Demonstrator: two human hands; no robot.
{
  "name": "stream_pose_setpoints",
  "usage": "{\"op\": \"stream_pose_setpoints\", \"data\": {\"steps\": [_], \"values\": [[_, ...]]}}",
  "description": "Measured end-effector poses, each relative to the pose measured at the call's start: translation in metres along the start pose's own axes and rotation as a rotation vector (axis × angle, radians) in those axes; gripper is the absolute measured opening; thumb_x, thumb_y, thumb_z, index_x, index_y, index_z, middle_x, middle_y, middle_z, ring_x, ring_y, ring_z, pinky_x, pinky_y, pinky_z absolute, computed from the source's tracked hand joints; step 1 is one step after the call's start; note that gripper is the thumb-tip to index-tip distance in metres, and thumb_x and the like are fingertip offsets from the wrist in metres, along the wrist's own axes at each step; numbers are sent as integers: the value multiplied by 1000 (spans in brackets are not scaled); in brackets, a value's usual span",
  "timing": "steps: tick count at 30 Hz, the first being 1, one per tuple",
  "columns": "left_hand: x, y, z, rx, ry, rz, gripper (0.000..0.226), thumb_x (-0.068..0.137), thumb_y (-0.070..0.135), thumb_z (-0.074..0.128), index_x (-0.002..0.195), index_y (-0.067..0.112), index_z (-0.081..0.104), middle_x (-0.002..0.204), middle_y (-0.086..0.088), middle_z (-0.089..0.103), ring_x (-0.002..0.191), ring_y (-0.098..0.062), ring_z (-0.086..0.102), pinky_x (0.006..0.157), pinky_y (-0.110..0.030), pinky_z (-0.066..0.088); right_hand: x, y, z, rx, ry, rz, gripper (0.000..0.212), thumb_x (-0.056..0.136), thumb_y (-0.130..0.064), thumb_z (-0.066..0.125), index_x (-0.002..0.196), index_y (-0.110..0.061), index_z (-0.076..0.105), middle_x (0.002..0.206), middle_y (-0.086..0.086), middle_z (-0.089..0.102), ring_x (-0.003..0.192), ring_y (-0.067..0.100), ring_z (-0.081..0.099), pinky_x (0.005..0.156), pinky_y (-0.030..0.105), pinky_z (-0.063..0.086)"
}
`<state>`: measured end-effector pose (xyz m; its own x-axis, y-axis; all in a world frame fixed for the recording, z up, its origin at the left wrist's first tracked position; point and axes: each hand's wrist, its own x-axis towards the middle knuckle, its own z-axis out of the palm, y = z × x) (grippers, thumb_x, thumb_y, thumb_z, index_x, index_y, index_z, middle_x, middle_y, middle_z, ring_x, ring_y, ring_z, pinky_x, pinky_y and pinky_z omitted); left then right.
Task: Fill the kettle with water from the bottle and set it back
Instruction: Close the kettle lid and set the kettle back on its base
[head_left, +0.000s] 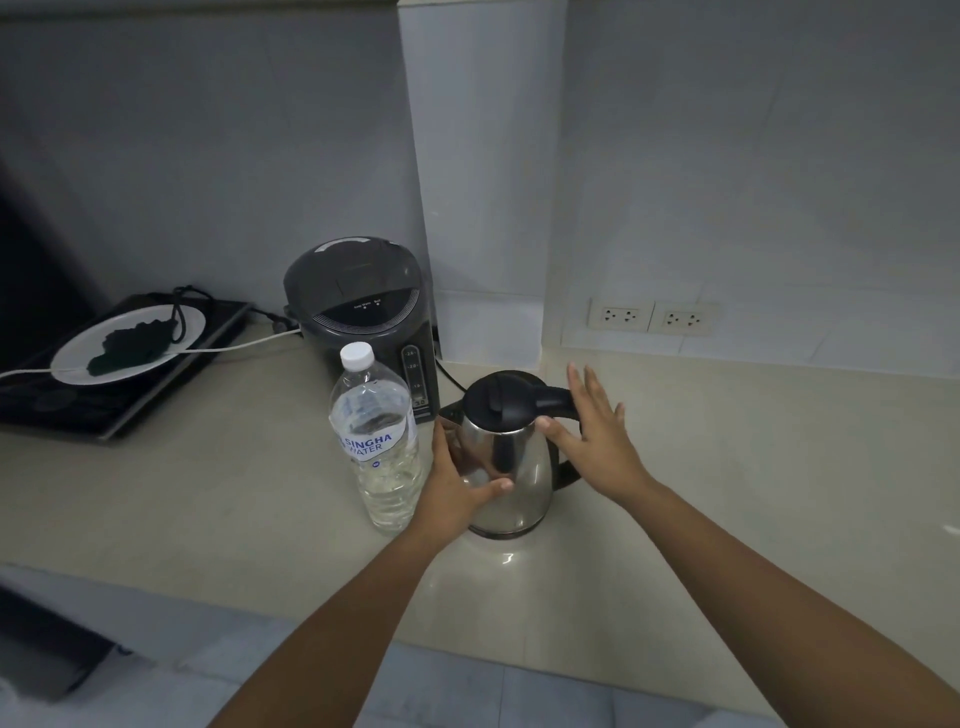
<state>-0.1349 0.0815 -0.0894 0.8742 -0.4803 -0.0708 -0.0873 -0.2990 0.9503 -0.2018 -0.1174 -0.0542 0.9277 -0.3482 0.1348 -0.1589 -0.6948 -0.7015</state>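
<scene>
A steel kettle (511, 467) with a black lid and handle stands upright on the beige counter (208, 493), lid shut. My left hand (454, 488) cups its left side, thumb across the front of the steel body. My right hand (597, 431) is spread open at the handle, thumb touching the kettle's upper right; its fingers are not closed round the handle. A clear water bottle (376, 441) with a white cap stands upright just left of the kettle, about half full, cap on.
A dark electric water dispenser (363, 306) stands behind the bottle, cord trailing. At far left a black cooktop (67, 405) carries a white plate (182, 327) with something dark. Two wall sockets (652, 316) sit behind right. The counter's front edge runs below my forearms.
</scene>
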Motion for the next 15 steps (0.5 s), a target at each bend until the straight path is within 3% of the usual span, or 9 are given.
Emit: {"op": "stream_pose_setpoints", "data": {"steps": [5,8,11,15], "values": [[-1,-5,1,-21,-8,-15,122,63,35,89,152,33,6,148,12,38,135,-6,38,115,-35,32,-2,25,1,312,-30,114,104,72,-80,54,153,-38,6,163,-7,10,149,9,7,120,48,18],[1,-9,1,-27,-6,-15,118,60,40,90,148,40,11,146,11,41,135,-9,41,114,-41,35,-1,27,5,345,-11,117,101,72,-78,57,152,-39,10,161,-10,16,148,9,11,119,46,21],[2,-10,1,-44,-19,-20,116,61,37,89,144,48,9,142,14,41,133,-7,41,115,-36,33,0,27,11,347,39,119,93,77,-70,59,152,-37,14,160,-9,19,148,10,14,119,42,22],[7,-13,0,-82,-57,-30,119,62,26,91,148,35,9,137,20,42,133,-5,40,114,-32,33,2,25,16,367,120,124,70,90,-47,60,150,-31,27,153,-5,34,140,10,30,108,25,29]]}}
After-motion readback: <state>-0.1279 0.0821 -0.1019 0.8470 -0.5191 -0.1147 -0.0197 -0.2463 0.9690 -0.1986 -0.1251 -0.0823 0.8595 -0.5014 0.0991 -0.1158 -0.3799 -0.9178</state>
